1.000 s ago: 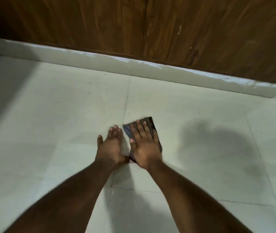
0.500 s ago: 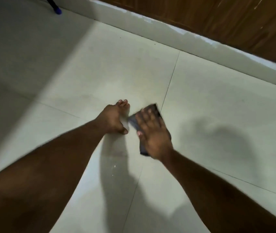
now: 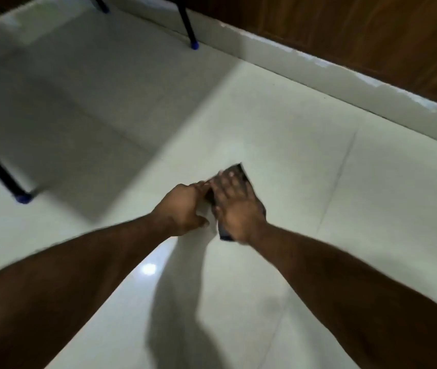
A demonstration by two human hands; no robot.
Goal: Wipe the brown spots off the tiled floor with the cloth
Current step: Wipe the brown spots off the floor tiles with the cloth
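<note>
One dark folded cloth (image 3: 239, 173) lies flat on the pale tiled floor (image 3: 305, 169), just left of a grout line (image 3: 341, 169) that runs toward the wall. We have our right hand (image 3: 236, 206) palm-down on top of it, fingers (image 3: 229, 182) straight and spread, pressing it to the tile; cloth edges show past the fingertips and at the heel of the hand. Our left hand (image 3: 182, 206) rests on the floor just beside it, knuckles up, fingertips touching the cloth's left edge. The frame is motion-blurred, so we cannot tell whether those fingers pinch the cloth or only lie against it. We see no brown spots at this resolution. Both forearms come in from the bottom corners and throw a shadow on the glossy tile below the hands, next to a small bright light reflection (image 3: 149, 269). Further out: a white skirting (image 3: 318, 75) under a brown wood panel (image 3: 371, 35) along the top right. Three black furniture legs with blue feet stand at left (image 3: 23, 197) and top (image 3: 194, 45), over a broad shadow on the floor.
</note>
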